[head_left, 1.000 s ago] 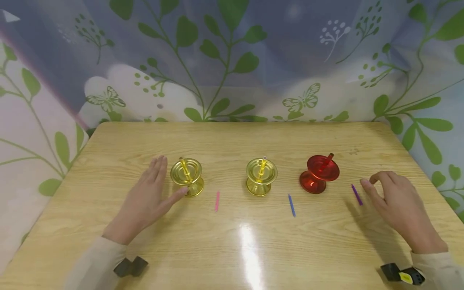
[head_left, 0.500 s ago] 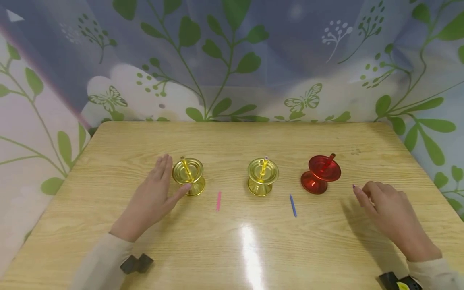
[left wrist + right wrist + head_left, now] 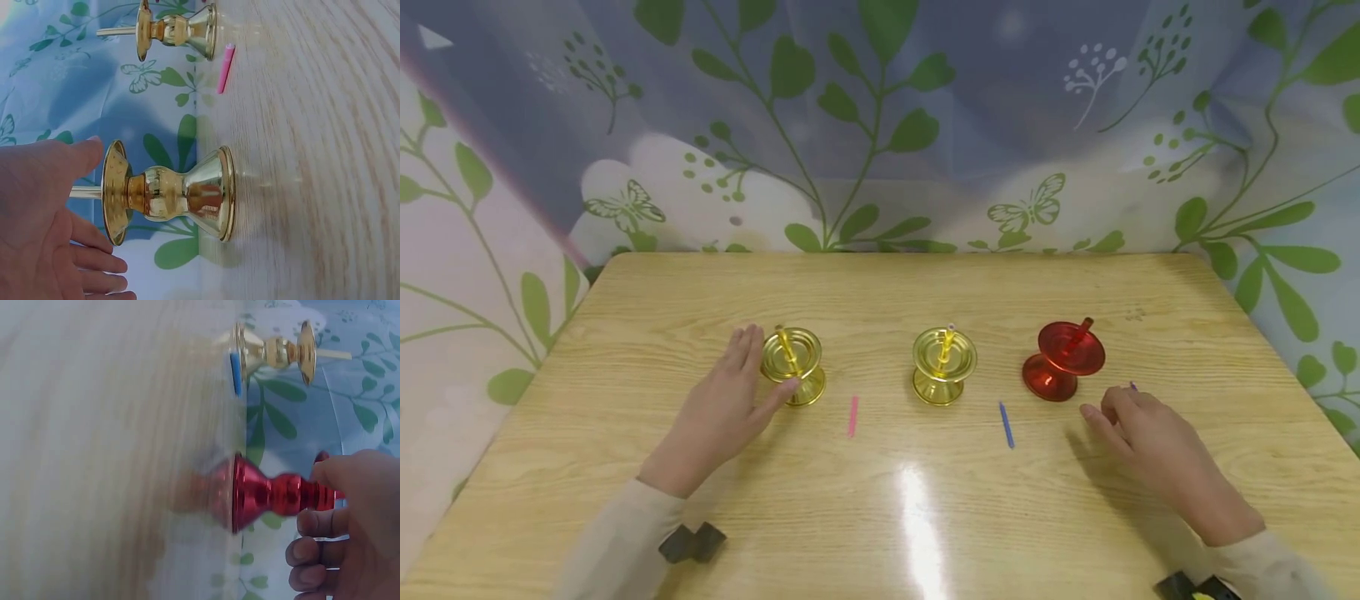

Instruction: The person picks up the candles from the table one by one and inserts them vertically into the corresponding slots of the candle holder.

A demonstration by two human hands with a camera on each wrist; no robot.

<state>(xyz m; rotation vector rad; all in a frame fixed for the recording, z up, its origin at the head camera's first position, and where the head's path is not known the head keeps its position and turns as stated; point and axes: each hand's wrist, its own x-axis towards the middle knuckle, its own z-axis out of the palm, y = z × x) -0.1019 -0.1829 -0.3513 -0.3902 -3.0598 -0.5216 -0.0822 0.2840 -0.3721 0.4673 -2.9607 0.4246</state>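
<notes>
My left hand [image 3: 718, 408], fingers straight and thumb spread, stands around the left gold candle holder [image 3: 808, 387]. In the left wrist view the thumb and fingers flank the holder's dish, with a post standing up from it. My right hand [image 3: 1161, 446] hovers just right of and nearer than the red candle holder [image 3: 1051, 379], fingers loosely curled with nothing between them. The right wrist view has the red holder's upper part overlapped by that hand. Beyond the right knuckles shows the tip of a small purple candle [image 3: 1134, 386]; the rest is hidden.
A second gold candle holder [image 3: 937, 387] stands mid-table. A small pink candle [image 3: 853, 417] lies between the gold holders, and a small blue candle [image 3: 1007, 426] lies between the middle and red ones. Behind the wooden table [image 3: 880, 292] hangs a leaf-patterned cloth [image 3: 865, 125].
My right hand has moved left from beside the purple candle toward the red candle holder, passing in front of the candle. My left hand has shifted slightly right, closer around the gold holder.
</notes>
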